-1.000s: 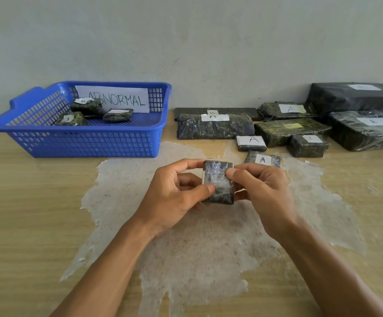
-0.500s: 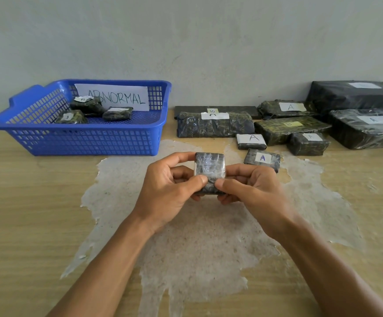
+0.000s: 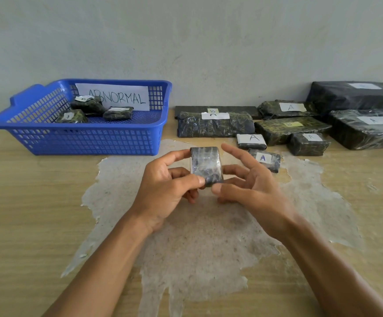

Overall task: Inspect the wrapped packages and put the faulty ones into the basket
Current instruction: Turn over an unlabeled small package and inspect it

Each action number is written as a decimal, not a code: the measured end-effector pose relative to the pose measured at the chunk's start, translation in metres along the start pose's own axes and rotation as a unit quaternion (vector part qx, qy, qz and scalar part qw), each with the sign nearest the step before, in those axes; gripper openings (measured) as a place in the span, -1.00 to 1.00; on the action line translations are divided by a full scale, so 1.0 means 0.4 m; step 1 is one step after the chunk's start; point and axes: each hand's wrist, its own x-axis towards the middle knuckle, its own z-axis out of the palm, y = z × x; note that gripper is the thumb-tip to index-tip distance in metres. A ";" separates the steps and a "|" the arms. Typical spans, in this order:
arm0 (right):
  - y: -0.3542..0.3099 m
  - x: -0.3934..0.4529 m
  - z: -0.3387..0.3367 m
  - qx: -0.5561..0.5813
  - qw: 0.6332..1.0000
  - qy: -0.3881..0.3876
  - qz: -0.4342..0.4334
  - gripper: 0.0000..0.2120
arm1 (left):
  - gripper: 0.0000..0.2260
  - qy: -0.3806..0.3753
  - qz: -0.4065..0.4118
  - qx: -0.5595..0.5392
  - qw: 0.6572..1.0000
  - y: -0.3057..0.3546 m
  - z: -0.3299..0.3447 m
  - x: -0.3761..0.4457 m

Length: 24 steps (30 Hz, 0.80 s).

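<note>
The package (image 3: 206,165) is held above the table (image 3: 26,202), in front of the basket (image 3: 90,143), with its glossy wrapped face toward the camera. No label shows on this face.

Change: half a second ago both hands pinched the package. The right hand (image 3: 250,186) has now released it; its fingers are spread and relaxed, the index finger raised just beside the upper right corner, the thumb just below the lower edge. Whether any right fingertip touches the wrap cannot be told. The left hand (image 3: 165,186) alone grips the package: thumb on the lower front face, index finger along the upper left edge.

Judgement: the two-handed turning appears finished for this face. The package is now free to travel with the left hand, either to the basket on that side or back to the table.

Surroundings: three small packages (image 3: 87,108) lie in the basket under the ABNORMAL sign (image 3: 117,98). The remaining packages (image 3: 288,126), most labelled A or B, lie at the right rear, well apart from the basket.
</note>
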 end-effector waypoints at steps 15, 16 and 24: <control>0.007 0.002 -0.011 -0.036 0.997 0.055 -0.048 -0.42 | -0.38 -0.036 -0.009 0.004 0.999 -0.008 -0.010 -0.002; 0.007 0.002 -0.011 -0.032 0.997 0.054 -0.045 -0.42 | -0.43 -0.032 0.000 0.017 0.999 -0.009 -0.007 -0.003; 0.017 0.005 -0.002 -0.030 0.999 0.033 -0.031 -0.38 | -0.67 0.010 0.034 0.014 0.999 -0.013 -0.001 -0.004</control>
